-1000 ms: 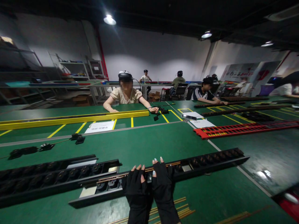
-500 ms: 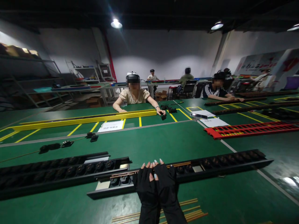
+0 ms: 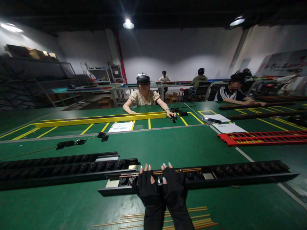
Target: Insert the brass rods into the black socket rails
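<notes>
A long black rail (image 3: 247, 179), a channel with a row of black modules inside, lies across the table before me. My left hand (image 3: 147, 183), in a black fingerless glove, rests over its left part, fingers stretched across the channel. Beside it my right hand (image 3: 173, 181), gloved alike, lies flat over the rail with its fingers extended. Between the hands a narrow gap shows part of the modules. Thin copper-coloured rods (image 3: 189, 170) run along the channel's far side, partly under my fingers. A white pad (image 3: 112, 183) sits at the rail's left end.
Loose brass rods (image 3: 201, 220) lie near my forearms. Further black rails (image 3: 72, 172) stand at the left. Small black parts on a thin rod (image 3: 69, 143) lie beyond. A red slotted frame (image 3: 263, 138) is at right. Opposite, a co-worker (image 3: 144, 95) sits behind a yellow rail (image 3: 103, 120).
My hands, close together before, are now apart, with a gap between them over the rail. The view has shifted, so the scene appears further right.
</notes>
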Demonstrator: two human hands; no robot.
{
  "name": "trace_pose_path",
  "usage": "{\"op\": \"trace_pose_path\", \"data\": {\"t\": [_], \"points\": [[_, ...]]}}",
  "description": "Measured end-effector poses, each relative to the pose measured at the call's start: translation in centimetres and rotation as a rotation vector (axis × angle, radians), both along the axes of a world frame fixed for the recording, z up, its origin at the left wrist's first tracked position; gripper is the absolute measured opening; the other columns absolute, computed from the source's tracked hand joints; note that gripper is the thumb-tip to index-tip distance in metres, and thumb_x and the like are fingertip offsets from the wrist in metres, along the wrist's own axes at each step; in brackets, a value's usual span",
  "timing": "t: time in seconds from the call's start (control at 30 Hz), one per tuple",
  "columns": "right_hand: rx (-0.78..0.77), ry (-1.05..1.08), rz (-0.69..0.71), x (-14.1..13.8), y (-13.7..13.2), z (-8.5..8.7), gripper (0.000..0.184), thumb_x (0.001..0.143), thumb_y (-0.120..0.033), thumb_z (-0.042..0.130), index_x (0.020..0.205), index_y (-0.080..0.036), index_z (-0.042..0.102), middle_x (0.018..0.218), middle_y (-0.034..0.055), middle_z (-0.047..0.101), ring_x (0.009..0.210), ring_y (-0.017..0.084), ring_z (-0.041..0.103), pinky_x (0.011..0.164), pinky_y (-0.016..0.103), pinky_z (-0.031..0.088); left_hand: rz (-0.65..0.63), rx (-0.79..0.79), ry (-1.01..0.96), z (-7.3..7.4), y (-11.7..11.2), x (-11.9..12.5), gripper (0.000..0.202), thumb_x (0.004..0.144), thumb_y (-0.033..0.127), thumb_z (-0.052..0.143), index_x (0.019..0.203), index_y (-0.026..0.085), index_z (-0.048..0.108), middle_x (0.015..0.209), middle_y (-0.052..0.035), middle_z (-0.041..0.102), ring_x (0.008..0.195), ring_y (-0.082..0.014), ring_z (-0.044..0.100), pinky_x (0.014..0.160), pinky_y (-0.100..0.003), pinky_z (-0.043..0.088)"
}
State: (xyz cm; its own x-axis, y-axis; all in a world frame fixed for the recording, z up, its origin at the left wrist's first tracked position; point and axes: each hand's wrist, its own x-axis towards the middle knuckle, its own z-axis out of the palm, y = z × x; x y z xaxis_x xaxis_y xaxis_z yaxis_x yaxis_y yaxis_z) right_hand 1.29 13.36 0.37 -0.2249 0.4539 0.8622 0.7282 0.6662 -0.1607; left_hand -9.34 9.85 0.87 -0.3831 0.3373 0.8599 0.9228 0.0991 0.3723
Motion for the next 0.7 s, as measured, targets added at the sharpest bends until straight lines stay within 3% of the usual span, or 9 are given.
{"op": "trace_pose_path", "data": {"t": [0.1,0.3,0.5,0.7], "points": [[-0.027,0.009,0.011,0.2,0.0,-0.1,0.044,0.095,-0.017,0.040,0.133,-0.024,0.060,0.125,0.0026,0.071,0.127,0.019,0.060,0.122,0.041,0.013,0.045,-0.011,-0.035,-0.2,-0.2,-1.1,0.039,0.097,0.017,0.037,0.126,0.016,0.063,0.123,-0.0129,0.069,0.136,-0.0259,0.050,0.111,-0.047,0.037],[-0.026,-0.090,0.006,0.8,0.1,-0.2,0.046,0.095,-0.019,0.044,0.139,-0.025,0.056,0.128,0.0051,0.069,0.131,0.019,0.056,0.123,0.041,0.012,-0.017,0.031,-0.088,-1.0,-0.2,-2.6,0.039,0.098,0.020,0.035,0.124,0.016,0.064,0.120,-0.0126,0.070,0.132,-0.0241,0.053,0.110,-0.045,0.041],[-0.014,-0.063,0.012,0.7,-0.1,0.2,0.045,0.095,-0.018,0.043,0.138,-0.023,0.057,0.128,0.0052,0.069,0.133,0.018,0.054,0.124,0.040,0.011,0.158,0.012,-0.282,-0.2,-0.9,-3.8,0.043,0.099,0.030,0.032,0.125,0.016,0.063,0.127,-0.0143,0.066,0.142,-0.0279,0.042,0.117,-0.055,0.032],[-0.015,-0.055,0.010,0.6,-0.1,0.1,0.045,0.095,-0.018,0.044,0.138,-0.024,0.057,0.128,0.0043,0.069,0.133,0.018,0.054,0.124,0.039,0.011,0.091,0.084,-0.290,-0.6,-1.2,-4.8,0.043,0.099,0.027,0.034,0.130,0.016,0.061,0.127,-0.0151,0.066,0.139,-0.0283,0.045,0.118,-0.056,0.034]]}}
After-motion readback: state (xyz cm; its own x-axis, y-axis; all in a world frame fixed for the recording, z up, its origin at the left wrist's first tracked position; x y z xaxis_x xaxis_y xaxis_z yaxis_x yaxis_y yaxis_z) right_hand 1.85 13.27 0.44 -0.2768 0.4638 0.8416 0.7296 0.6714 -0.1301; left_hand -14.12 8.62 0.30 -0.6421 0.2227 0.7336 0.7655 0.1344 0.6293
